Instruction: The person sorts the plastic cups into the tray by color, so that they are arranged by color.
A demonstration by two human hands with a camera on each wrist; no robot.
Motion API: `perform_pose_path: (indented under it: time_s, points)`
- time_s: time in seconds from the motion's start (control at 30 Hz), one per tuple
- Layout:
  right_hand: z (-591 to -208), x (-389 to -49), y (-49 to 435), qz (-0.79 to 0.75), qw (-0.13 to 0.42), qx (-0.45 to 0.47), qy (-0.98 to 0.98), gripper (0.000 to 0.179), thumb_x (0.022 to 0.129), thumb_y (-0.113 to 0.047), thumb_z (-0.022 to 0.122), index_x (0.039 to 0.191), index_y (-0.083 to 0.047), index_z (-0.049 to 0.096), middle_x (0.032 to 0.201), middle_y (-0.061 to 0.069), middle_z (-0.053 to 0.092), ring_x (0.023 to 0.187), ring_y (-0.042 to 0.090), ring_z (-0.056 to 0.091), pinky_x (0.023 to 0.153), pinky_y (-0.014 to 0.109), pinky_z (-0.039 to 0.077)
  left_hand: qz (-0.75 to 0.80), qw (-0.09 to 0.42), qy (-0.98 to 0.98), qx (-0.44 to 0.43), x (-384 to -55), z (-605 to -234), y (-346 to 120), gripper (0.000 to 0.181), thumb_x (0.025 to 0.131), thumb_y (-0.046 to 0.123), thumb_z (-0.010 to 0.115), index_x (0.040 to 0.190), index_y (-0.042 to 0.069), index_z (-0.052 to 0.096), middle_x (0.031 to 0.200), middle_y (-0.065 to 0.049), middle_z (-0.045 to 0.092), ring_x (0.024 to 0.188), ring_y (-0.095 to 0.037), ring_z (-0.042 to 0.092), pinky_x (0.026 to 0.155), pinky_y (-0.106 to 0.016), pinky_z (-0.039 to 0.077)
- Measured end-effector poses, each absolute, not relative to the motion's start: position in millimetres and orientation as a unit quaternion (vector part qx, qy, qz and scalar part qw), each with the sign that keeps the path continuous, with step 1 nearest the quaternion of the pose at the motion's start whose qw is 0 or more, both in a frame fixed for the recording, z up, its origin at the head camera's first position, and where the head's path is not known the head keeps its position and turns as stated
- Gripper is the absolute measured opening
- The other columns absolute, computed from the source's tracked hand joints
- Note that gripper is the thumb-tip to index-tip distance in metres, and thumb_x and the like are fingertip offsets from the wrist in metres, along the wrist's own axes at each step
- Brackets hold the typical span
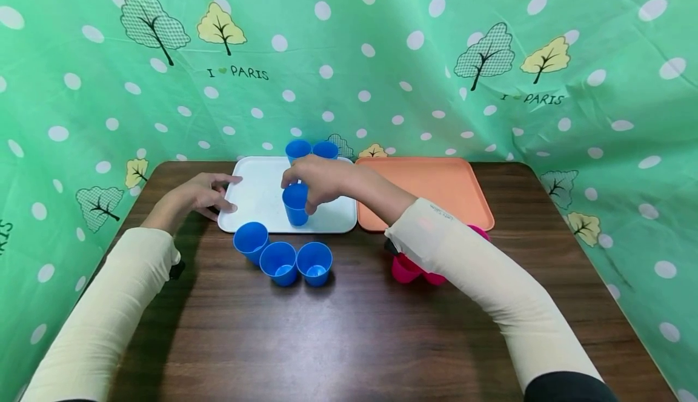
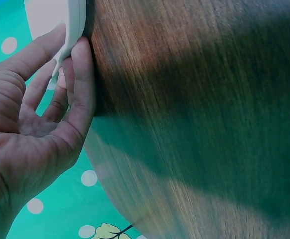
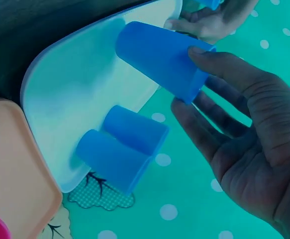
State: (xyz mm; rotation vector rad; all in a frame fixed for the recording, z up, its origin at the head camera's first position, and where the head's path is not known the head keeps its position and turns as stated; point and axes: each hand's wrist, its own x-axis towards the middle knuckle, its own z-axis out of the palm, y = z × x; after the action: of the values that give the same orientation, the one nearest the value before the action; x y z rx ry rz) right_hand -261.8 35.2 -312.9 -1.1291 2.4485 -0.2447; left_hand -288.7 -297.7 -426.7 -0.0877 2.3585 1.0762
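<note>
My right hand [image 1: 322, 177] grips a blue cup [image 1: 296, 205] by its rim, over the white tray [image 1: 256, 165]. In the right wrist view the thumb lies on the near side of this blue cup [image 3: 159, 57], with fingers round the far side. My left hand [image 1: 202, 194] pinches the white tray's left edge between thumb and fingers, as the left wrist view shows at the tray edge [image 2: 75, 30]. Two more blue cups [image 1: 325, 149] stand side by side at the back of the white tray. Three blue cups [image 1: 279, 264] stand on the table in front of it.
An orange tray [image 1: 436, 177] lies right beside the white one. Several pink cups [image 1: 406, 268] stand on the table in front of it, partly hidden under my right forearm. A green dotted cloth [image 1: 349, 74] hangs behind the dark wooden table [image 1: 327, 341].
</note>
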Motion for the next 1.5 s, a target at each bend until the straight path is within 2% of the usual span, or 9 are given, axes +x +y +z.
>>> perform_pose_path:
  time_s: [0.47, 0.93, 1.13, 1.5]
  points:
    - [-329.6, -286.1, 30.5, -0.102, 0.195, -0.36, 0.906, 0.07, 0.098, -0.025, 0.091, 0.16, -0.009, 0.063, 0.163, 0.016, 0.064, 0.156, 0.035, 0.055, 0.123, 0.05, 0.055, 0.399, 0.267, 0.876, -0.035, -288.3, -427.8, -298.3, 0.094, 0.095, 0.002, 0.089, 0.175, 0.013, 0.041, 0.114, -0.015, 0.048, 0.098, -0.027, 0.068, 0.082, -0.046, 0.072]
    - [-336.0, -296.6, 26.0, -0.142, 0.165, -0.32, 0.922, 0.068, 0.1, -0.023, 0.09, 0.159, -0.005, 0.062, 0.161, 0.018, 0.063, 0.153, 0.035, 0.056, 0.126, 0.049, 0.053, 0.39, 0.262, 0.882, -0.035, -284.4, -425.7, -295.9, 0.092, 0.097, 0.005, 0.088, 0.175, 0.014, 0.042, 0.112, -0.014, 0.046, 0.095, -0.025, 0.066, 0.079, -0.042, 0.072]
    - [-337.4, -297.0, 27.0, -0.164, 0.145, -0.287, 0.933, 0.062, 0.098, -0.022, 0.092, 0.152, -0.006, 0.067, 0.157, 0.016, 0.065, 0.147, 0.033, 0.06, 0.121, 0.048, 0.057, 0.392, 0.261, 0.881, -0.036, -284.8, -425.2, -294.6, 0.092, 0.096, 0.005, 0.089, 0.175, 0.014, 0.042, 0.113, -0.014, 0.046, 0.095, -0.025, 0.067, 0.08, -0.042, 0.072]
    - [-340.7, -300.6, 26.8, -0.2, 0.127, -0.254, 0.938, 0.047, 0.095, -0.024, 0.095, 0.131, -0.004, 0.073, 0.134, 0.011, 0.071, 0.119, 0.026, 0.063, 0.103, 0.042, 0.061, 0.395, 0.262, 0.88, -0.039, -285.5, -425.3, -295.2, 0.093, 0.096, 0.004, 0.089, 0.175, 0.014, 0.042, 0.112, -0.014, 0.048, 0.095, -0.025, 0.067, 0.08, -0.043, 0.072]
